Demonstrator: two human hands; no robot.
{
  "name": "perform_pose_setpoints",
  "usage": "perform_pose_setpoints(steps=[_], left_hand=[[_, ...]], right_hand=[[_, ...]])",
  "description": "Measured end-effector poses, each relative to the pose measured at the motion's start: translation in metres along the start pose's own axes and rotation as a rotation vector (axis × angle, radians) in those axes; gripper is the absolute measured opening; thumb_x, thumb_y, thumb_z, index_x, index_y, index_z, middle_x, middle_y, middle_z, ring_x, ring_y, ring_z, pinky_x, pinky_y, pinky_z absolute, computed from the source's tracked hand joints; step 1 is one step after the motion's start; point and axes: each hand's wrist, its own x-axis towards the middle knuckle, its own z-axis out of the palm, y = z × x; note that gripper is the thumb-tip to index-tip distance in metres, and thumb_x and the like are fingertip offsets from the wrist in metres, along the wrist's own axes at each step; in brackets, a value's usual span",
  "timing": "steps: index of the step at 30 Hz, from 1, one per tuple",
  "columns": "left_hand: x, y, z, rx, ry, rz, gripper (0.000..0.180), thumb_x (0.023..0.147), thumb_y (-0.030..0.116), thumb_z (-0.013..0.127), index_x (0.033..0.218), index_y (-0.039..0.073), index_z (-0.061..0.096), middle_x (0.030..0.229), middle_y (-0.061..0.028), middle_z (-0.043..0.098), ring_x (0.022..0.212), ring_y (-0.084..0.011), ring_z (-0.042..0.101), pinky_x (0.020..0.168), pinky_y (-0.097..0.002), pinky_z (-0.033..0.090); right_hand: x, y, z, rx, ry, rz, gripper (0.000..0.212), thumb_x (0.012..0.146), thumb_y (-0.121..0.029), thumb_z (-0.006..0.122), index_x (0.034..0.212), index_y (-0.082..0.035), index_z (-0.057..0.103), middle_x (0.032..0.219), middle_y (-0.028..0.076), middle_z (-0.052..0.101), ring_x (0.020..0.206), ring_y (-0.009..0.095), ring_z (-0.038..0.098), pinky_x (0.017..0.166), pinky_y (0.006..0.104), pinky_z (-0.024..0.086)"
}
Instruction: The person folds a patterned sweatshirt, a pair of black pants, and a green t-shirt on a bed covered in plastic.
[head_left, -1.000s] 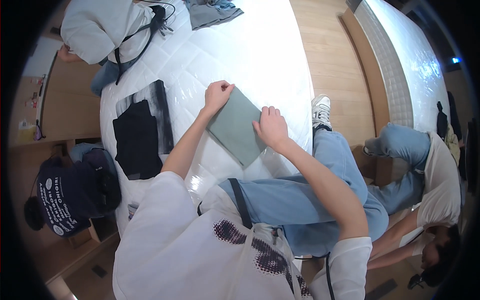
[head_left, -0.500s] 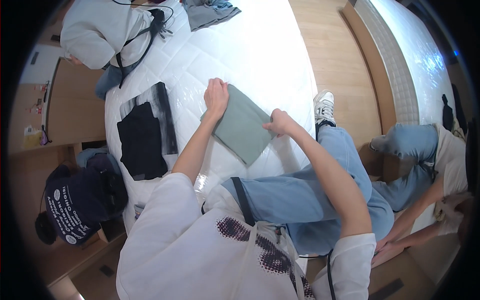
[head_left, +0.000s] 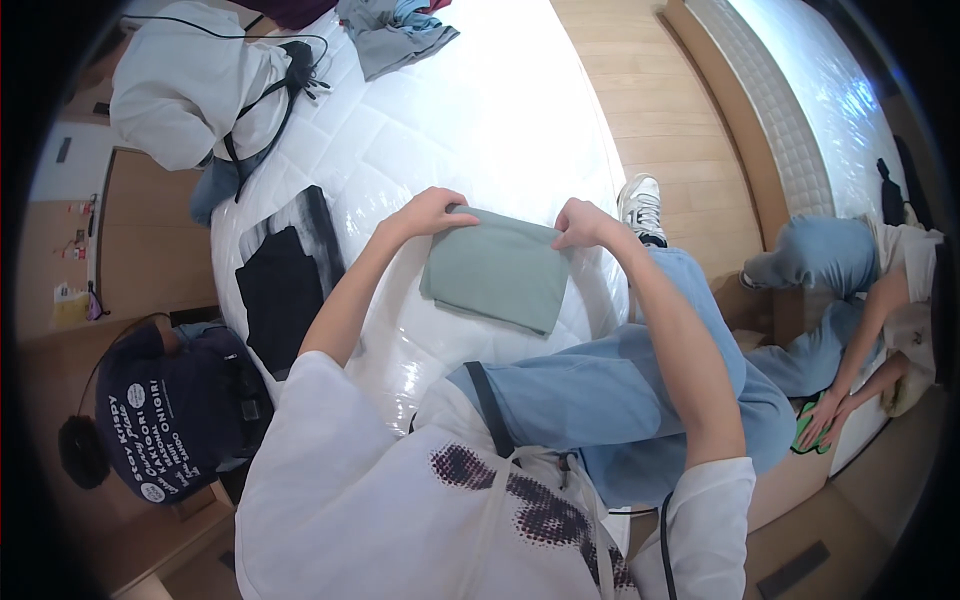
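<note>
A grey-green folded garment (head_left: 498, 272) lies on the plastic-covered mattress (head_left: 385, 140) in front of me, its stacked layers showing along the near edge. My left hand (head_left: 436, 212) is closed on its far left corner, thumb over the top and the other fingers at the far edge. Opposite, my right hand (head_left: 587, 225) pinches the far right corner. To the left of the green cloth lie folded black pants (head_left: 280, 300), partly over a black and grey patterned garment (head_left: 318, 225).
A grey cloth pile (head_left: 398, 42) lies on the far part of the mattress. One person in a white top (head_left: 180, 90) is at the far left, another in a dark printed shirt (head_left: 165, 410) at the left edge. At right, a person's hands (head_left: 822, 415) touch something green.
The green garment has turned from a slanted position to lie nearly square to me. My right hand has shifted farther away to its far corner, and my left hand has come slightly nearer.
</note>
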Motion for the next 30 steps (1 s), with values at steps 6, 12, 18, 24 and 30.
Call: perform_pose_setpoints(steps=[6,12,18,24,30], left_hand=[[-0.005,0.047,0.004,0.13,0.01,0.197,0.058,0.072,0.053,0.074,0.097,0.001,0.068,0.091,-0.0176,0.067,0.083,-0.032,0.063,0.075,-0.0379,0.049],[0.0,0.052,0.023,0.091,-0.106,0.093,0.056,0.069,0.051,0.077,0.09,0.0,0.07,0.085,-0.0178,0.068,0.081,-0.0304,0.063,0.074,-0.0366,0.049],[-0.04,0.0,0.03,-0.114,-0.132,-0.023,0.053,0.07,0.044,0.078,0.093,-0.003,0.07,0.081,-0.0161,0.068,0.076,-0.0256,0.063,0.072,-0.0354,0.049],[-0.084,-0.037,0.05,-0.213,-0.142,-0.077,0.049,0.073,0.035,0.076,0.102,-0.003,0.068,0.092,-0.0148,0.069,0.087,-0.0222,0.064,0.08,-0.0308,0.049],[-0.109,-0.044,0.079,-0.448,-0.197,-0.112,0.053,0.071,0.028,0.078,0.112,-0.003,0.064,0.098,-0.0109,0.068,0.089,-0.0168,0.062,0.082,-0.027,0.048]], right_hand=[[0.001,-0.021,0.036,0.085,0.239,-0.149,0.035,0.077,-0.033,0.073,0.092,-0.002,0.07,0.082,0.013,0.07,0.077,0.025,0.066,0.073,0.0343,0.051],[-0.005,-0.015,0.029,0.197,0.006,-0.192,0.032,0.081,-0.031,0.071,0.093,-0.001,0.067,0.08,0.01,0.067,0.076,0.02,0.063,0.069,0.0364,0.049],[-0.011,-0.016,0.024,0.469,-0.304,-0.002,0.022,0.082,-0.015,0.07,0.095,0.002,0.064,0.076,0.006,0.064,0.067,0.013,0.06,0.06,0.0272,0.05],[0.015,-0.028,0.055,0.601,0.19,-0.237,0.017,0.086,-0.01,0.064,0.093,0.006,0.061,0.075,0.005,0.061,0.067,0.012,0.06,0.062,0.0254,0.05],[0.024,-0.02,0.072,0.528,0.156,-0.142,0.041,0.086,-0.018,0.064,0.119,0.004,0.052,0.089,0.011,0.065,0.078,0.016,0.062,0.069,0.0289,0.051]])
